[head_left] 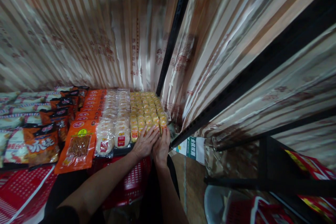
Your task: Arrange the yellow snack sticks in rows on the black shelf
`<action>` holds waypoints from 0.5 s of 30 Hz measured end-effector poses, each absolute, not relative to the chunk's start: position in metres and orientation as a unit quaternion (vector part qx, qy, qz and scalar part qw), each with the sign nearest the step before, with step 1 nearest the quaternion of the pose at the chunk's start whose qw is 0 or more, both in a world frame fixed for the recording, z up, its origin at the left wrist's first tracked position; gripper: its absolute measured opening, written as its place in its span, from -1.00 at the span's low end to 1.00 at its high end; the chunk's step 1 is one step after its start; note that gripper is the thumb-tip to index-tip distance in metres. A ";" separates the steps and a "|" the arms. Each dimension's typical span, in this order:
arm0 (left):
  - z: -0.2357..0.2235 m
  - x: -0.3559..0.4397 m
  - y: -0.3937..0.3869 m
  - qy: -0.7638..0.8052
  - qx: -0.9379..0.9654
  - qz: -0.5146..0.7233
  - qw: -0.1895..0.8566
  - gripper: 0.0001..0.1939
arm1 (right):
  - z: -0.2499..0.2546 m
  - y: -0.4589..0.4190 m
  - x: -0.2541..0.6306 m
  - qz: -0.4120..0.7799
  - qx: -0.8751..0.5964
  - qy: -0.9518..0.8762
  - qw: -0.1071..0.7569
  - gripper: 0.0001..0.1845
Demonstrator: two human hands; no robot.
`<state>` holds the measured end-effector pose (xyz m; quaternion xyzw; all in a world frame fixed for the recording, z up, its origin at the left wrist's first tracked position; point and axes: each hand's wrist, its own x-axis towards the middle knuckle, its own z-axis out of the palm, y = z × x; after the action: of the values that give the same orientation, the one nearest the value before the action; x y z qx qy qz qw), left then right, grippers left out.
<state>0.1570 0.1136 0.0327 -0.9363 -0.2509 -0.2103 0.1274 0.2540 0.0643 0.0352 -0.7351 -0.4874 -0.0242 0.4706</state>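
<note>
Rows of small yellow-wrapped round snack packs (145, 112) fill the right end of a shelf. My left hand (145, 142) rests with outstretched fingers on the front of these rows. Beside it, my right hand (161, 148) reaches up against the rightmost front pack, its fingers stretched out and touching the wrapper. The two hands meet near the thumbs, and the undersides of both are hidden. Left of the yellow packs stand clear packs of pale round cakes (122, 133) with red labels.
Orange snack bags (78, 143) and chip bags (43, 143) line the shelf leftward. Black metal posts (173, 31) rise at the corner before striped sheeting (110, 35). Red baskets (26, 189) sit below; a white basin (214, 199) stands lower right.
</note>
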 end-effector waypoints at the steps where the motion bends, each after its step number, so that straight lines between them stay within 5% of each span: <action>1: 0.032 0.157 0.114 -0.250 -0.937 -0.212 0.124 -0.53 | 0.041 0.068 0.255 -0.019 -0.735 -0.477 0.481 -0.46; 15: 0.025 0.161 0.116 -0.244 -0.928 -0.242 0.145 -0.57 | 0.067 0.128 0.291 0.131 -0.753 -0.398 0.507 -0.25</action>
<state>0.1613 0.1164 0.0248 -0.9279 -0.2438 -0.2416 0.1454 0.2911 0.1284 0.0666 -0.7533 -0.3981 0.1311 0.5068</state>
